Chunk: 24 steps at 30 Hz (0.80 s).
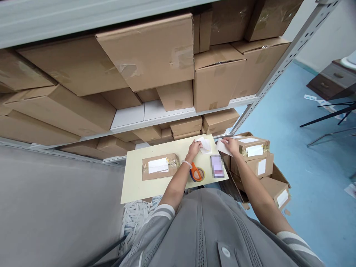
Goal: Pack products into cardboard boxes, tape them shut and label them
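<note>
pixelated patch (217, 166) on table is blurring whatever's under it; label text on taped parcel (159, 165) is staying too small to read

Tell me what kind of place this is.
Probably a stockroom or packing area: metal shelving stacked with cardboard boxes, small taped parcels with white labels piled beside a work board, and orange-handled scissors near the left hand.

tabletop (139, 185): we see it in front of the shelf rack (172, 118), near us.
taped parcel (160, 167): on the tabletop, left.
scissors (196, 173): on the tabletop, right of the parcel.
slips (206, 145): at the far edge, under our left hand (194, 148).
stacked parcels (257, 155): right of the tabletop, beside our right hand (230, 144).
cartons (150, 52): on the shelves, far.
</note>
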{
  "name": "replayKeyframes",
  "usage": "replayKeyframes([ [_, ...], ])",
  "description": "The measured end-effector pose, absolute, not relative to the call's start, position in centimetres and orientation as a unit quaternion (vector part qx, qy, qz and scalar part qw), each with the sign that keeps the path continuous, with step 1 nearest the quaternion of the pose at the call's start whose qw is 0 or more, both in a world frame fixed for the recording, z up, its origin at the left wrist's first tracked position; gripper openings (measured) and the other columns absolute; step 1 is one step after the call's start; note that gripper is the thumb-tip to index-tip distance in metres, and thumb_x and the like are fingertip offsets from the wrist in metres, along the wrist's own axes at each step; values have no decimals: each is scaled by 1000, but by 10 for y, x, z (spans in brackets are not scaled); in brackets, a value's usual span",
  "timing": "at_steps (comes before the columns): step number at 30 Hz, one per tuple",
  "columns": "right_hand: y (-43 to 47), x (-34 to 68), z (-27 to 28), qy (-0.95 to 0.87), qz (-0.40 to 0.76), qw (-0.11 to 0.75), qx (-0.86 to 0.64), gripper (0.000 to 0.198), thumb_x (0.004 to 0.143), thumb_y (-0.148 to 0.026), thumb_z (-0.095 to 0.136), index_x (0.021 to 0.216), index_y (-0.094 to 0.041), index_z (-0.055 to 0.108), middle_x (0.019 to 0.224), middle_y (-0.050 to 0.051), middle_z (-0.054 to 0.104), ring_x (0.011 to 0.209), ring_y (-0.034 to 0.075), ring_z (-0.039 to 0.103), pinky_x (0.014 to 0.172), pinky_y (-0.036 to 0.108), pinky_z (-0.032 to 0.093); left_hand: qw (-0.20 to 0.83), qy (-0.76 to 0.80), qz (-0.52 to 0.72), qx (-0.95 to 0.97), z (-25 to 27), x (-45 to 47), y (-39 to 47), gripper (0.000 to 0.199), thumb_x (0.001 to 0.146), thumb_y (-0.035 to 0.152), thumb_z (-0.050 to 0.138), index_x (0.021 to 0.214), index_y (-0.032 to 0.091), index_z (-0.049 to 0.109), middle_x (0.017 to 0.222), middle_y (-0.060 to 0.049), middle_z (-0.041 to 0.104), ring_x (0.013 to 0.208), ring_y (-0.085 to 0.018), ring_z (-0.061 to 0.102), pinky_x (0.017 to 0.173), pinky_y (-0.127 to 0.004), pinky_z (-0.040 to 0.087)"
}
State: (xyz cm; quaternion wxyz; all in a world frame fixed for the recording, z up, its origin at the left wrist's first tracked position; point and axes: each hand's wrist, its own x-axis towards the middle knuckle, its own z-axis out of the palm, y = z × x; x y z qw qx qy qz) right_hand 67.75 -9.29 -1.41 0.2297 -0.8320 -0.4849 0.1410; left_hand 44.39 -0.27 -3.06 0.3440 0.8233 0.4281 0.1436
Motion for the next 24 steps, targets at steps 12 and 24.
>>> replayKeyframes([
  [12, -96, 661, -9, -401, 260, 500, -722, 45, 80, -58, 54, 83, -16, 69, 78, 6, 71, 73, 21, 61, 72, 33, 47, 514, 442, 232, 697, -4, 456, -21, 16, 88, 27, 64, 102, 19, 65, 104, -8, 73, 101, -19, 66, 98, -35, 48],
  [24, -79, 577, 55, -367, 357, 617, -598, 41, 73, -57, 69, 85, -17, 69, 76, 3, 70, 69, 17, 60, 65, 29, 48, 588, 364, 384, 612, 61, 389, -40, 32, 96, 43, 52, 113, 18, 63, 113, -11, 70, 99, -18, 69, 92, -34, 54],
])
